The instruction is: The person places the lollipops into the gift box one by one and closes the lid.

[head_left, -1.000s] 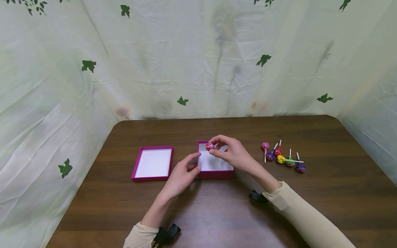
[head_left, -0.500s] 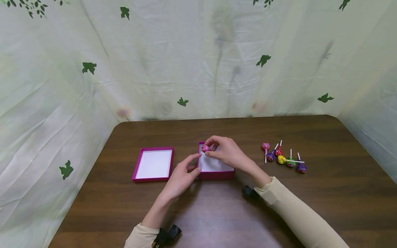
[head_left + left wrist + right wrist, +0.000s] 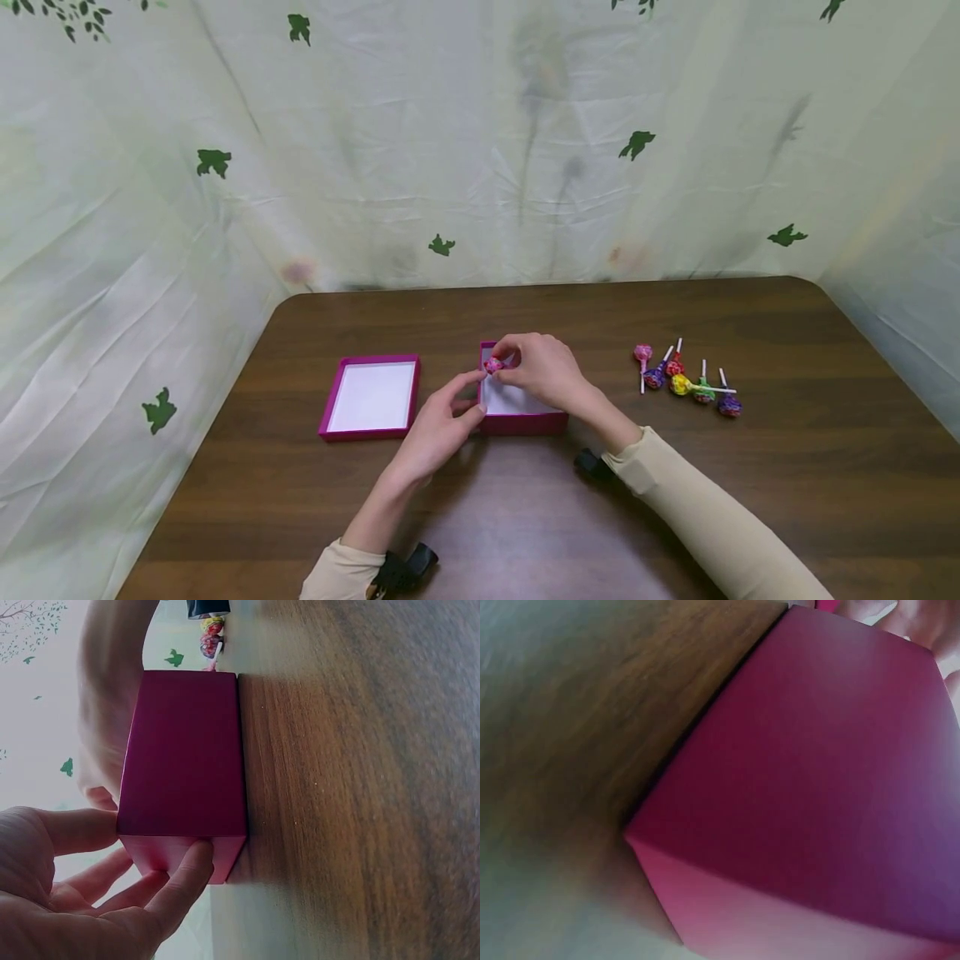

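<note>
My right hand (image 3: 546,367) reaches over the magenta box (image 3: 523,424) and pinches a lollipop (image 3: 492,365) with a pink-and-red wrapper, low at the box's left side. Its stick is hidden by the hand. My left hand (image 3: 441,422) rests against the box's left wall with fairly straight fingers. In the left wrist view, the left fingers (image 3: 184,881) touch that wall and one digit lies at the top edge. Most of the right wrist view is filled by the outside of the box (image 3: 802,772); the right hand's grip does not show there.
A magenta lid (image 3: 363,433) with a white inside lies left of the box. Several wrapped lollipops, among them a yellow one (image 3: 680,384) and a pink one (image 3: 642,353), lie to the right on the brown wooden table (image 3: 525,517). A leaf-printed curtain (image 3: 480,167) hangs behind.
My right hand has moved left and slightly down into the box with the lollipop, toward the left wall. The left hand stays against the box.
</note>
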The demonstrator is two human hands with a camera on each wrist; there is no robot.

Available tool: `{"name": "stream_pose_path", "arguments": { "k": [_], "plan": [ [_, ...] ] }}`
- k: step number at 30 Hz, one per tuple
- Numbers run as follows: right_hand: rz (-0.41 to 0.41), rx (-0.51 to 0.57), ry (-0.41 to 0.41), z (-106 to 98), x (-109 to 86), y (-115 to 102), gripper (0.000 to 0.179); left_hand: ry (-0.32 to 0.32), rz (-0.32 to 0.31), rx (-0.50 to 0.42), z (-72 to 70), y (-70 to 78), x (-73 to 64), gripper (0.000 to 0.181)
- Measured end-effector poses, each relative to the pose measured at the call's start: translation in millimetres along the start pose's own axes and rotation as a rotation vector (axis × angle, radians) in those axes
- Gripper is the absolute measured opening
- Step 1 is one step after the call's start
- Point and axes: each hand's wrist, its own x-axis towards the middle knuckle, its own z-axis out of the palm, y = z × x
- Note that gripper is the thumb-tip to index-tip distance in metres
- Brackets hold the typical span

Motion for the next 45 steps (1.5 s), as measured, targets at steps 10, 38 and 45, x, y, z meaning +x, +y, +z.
{"name": "stream_pose_path", "arguments": {
  "k": [10, 38, 45],
  "plan": [
    [0.016, -0.066, 0.033, 6, -0.1, -5, 0.018, -0.001, 0.006, -0.003, -0.8, 0.4, -0.7, 0.044],
    [0.029, -0.088, 0.025, 18, 11.7, -4, 0.013, 0.008, 0.003, -0.04, -0.3, 1.3, 0.8, 0.047],
    [0.039, -0.073, 0.025, 15, 9.0, -6, 0.014, 0.013, 0.004, -0.027, 0.4, 0.5, 0.7, 0.045]
  ]
}}
